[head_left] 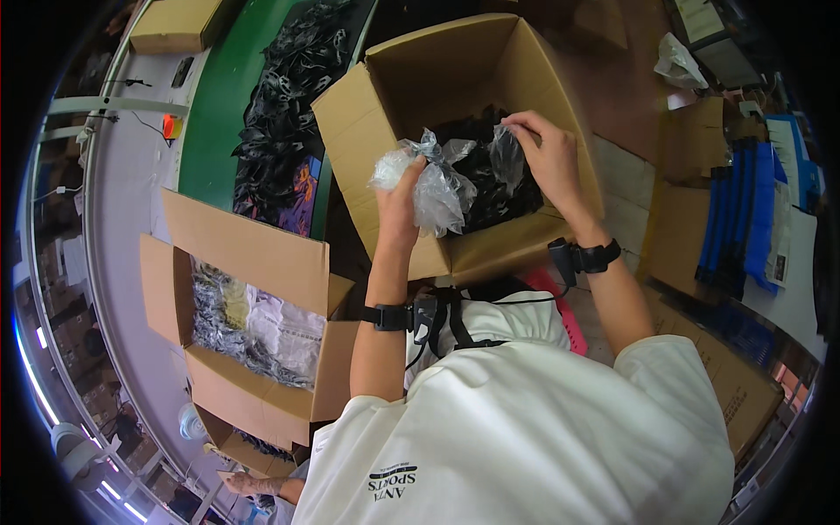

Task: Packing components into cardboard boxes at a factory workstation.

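Note:
My left hand (pixel 401 203) is closed round a crumpled bunch of clear plastic bags (pixel 440 194), over the near left part of a large open cardboard box (pixel 481 63). With thumb and fingertips pinched, my right hand (pixel 549 156) holds the top of a single clear plastic bag (pixel 507 162), which hangs down inside the box. Whether that bag has anything in it, I cannot tell. Beneath both hands, a heap of black pieces (pixel 499 208) lies at the bottom of the box; their exact kind is unclear. Black straps circle both my wrists.
A green work surface (pixel 210 122) at the left carries a long pile of black pieces (pixel 293 79). Nearer stands another open carton (pixel 254 385) filled with bagged items. Another person's hand (pixel 254 484) shows at the lower left. Blue folded material (pixel 731 219) stands on the right.

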A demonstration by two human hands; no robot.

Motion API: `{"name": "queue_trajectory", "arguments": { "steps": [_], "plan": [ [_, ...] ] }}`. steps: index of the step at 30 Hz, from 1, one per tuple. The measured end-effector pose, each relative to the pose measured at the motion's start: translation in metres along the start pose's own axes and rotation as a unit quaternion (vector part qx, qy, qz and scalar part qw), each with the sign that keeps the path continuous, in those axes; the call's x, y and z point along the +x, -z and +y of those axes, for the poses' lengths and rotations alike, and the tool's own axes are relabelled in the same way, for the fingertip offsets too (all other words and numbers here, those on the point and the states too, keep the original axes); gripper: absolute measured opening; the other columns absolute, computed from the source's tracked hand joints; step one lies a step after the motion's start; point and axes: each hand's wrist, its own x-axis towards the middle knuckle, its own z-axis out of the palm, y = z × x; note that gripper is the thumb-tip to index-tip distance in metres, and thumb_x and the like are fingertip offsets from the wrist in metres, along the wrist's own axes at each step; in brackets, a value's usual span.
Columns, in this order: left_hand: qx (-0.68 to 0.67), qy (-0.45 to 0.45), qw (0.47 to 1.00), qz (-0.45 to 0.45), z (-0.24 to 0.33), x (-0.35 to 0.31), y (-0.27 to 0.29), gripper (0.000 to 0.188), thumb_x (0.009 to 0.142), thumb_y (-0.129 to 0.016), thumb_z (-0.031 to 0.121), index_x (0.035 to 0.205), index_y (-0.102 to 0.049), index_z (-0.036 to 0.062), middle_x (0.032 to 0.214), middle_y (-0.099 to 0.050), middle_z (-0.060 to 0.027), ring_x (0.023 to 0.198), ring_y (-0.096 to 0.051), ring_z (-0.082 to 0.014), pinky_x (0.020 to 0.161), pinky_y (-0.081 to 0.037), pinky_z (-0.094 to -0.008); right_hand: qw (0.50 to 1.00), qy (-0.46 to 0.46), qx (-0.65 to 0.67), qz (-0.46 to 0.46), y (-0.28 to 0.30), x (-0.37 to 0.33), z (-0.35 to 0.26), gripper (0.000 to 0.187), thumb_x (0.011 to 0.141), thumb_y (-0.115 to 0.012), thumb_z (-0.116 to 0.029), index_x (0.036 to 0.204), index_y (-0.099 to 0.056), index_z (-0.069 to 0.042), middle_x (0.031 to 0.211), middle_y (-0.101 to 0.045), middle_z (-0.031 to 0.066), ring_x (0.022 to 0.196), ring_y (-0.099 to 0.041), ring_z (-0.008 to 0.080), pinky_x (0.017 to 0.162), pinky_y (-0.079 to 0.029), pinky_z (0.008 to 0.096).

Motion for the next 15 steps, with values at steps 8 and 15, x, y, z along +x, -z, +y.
{"name": "queue_trajectory", "arguments": {
  "steps": [8,15],
  "plan": [
    [0.007,0.007,1.000,0.001,0.002,0.004,0.003,0.031,0.085,-0.070,0.016,0.110,-0.057,0.0037,0.100,-0.061,-0.0056,0.089,-0.060,-0.0156,0.076,-0.049,-0.0321,0.996,0.072,-0.051,0.033,0.007,0.007,-0.008,0.011,0.092,-0.062,-0.006,0.101,-0.068,-0.004,0.097,-0.073,0.0098,0.095,-0.071,0.0206,0.084,-0.054,0.0289],
    [0.014,0.021,1.000,0.000,0.002,-0.010,0.002,0.025,0.086,-0.070,0.015,0.105,-0.059,0.0039,0.094,-0.061,-0.0048,0.084,-0.060,-0.0154,0.073,-0.049,-0.0320,0.978,-0.027,0.207,0.004,0.025,0.009,-0.008,0.019,0.094,-0.061,-0.003,0.113,-0.063,0.001,0.110,-0.071,0.0134,0.107,-0.066,0.0170,0.093,-0.049,0.0257]
  ]
}}
